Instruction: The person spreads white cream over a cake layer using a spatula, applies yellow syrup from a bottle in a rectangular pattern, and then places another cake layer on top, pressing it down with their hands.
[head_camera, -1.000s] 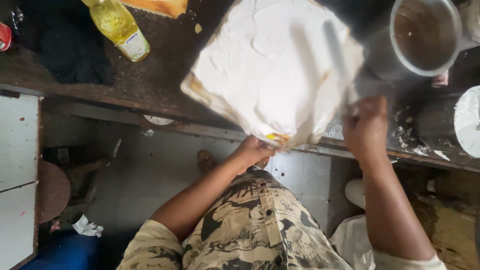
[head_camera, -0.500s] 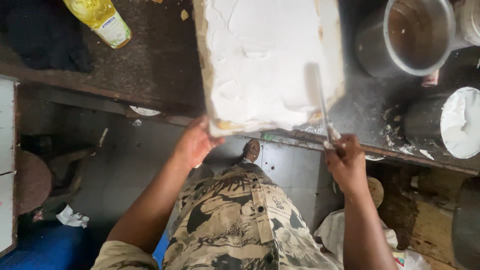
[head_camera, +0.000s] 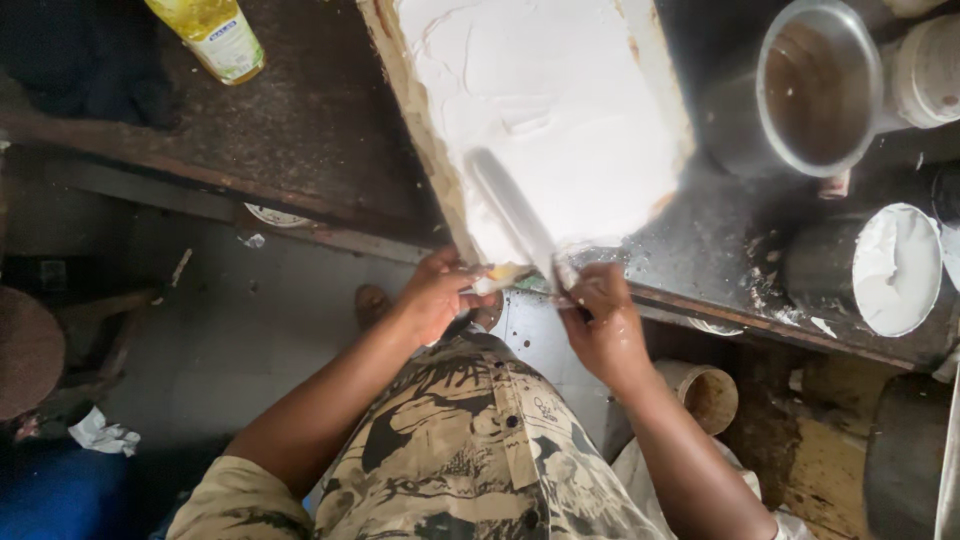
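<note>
Now your left hand (head_camera: 432, 300) pinches the near corner of the white-frosted cake (head_camera: 545, 120), which sits at the top centre of the frame on the dark worktable (head_camera: 320, 130). Your right hand (head_camera: 600, 318) is closed around the handle of a long spatula (head_camera: 512, 212), whose blade lies flat on the frosting. A metal pot (head_camera: 810, 90) stands at upper right, a tub of white cream (head_camera: 890, 270) below it, and a yellow bottle (head_camera: 212, 35) at upper left.

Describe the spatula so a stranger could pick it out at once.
Find the big white-frosted cake on the dark table. At its near corner, the right hand holds the spatula, whose blade lies flat on the frosting. It is the only long, thin metal blade there.
</note>
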